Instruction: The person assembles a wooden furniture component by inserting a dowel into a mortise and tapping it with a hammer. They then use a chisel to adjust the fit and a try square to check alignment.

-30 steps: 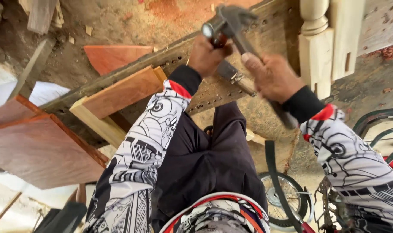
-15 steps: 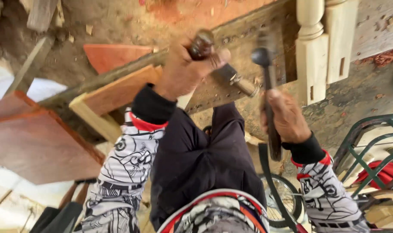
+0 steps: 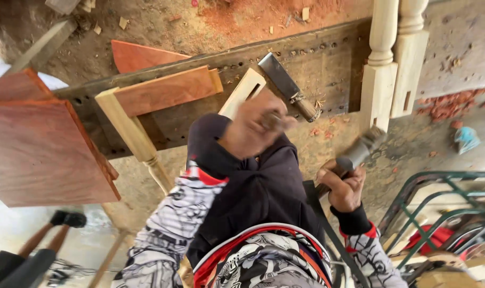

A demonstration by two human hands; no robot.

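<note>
Chisel (image 3: 288, 88) with a broad dark blade and a wooden handle sits just above the middle of the head view, slanting from upper left down to lower right across the dark, hole-studded plank (image 3: 328, 58). Your left hand (image 3: 253, 128) is curled shut just below it, at the centre of the frame; motion blur hides whether its fingers actually reach the handle, so you cannot tell if it grips the tool or only closes beside it. A pale wooden piece (image 3: 242, 92) with a slot cut in its end pokes out from under that hand, toward the upper left.

Your right hand (image 3: 342, 184) is right of centre and lower, wrapped tight around the handle of a hammer (image 3: 362, 149), whose blurred grey head points up and to the right, well apart from the chisel.

On the plank to the left, a reddish board (image 3: 165, 90) lies over a pale turned leg (image 3: 133, 133). Two pale turned posts (image 3: 394, 58) stand at the upper right. A large reddish-brown panel (image 3: 37, 149) fills the left edge, and a green metal frame (image 3: 439, 208) occupies the lower right corner.
</note>
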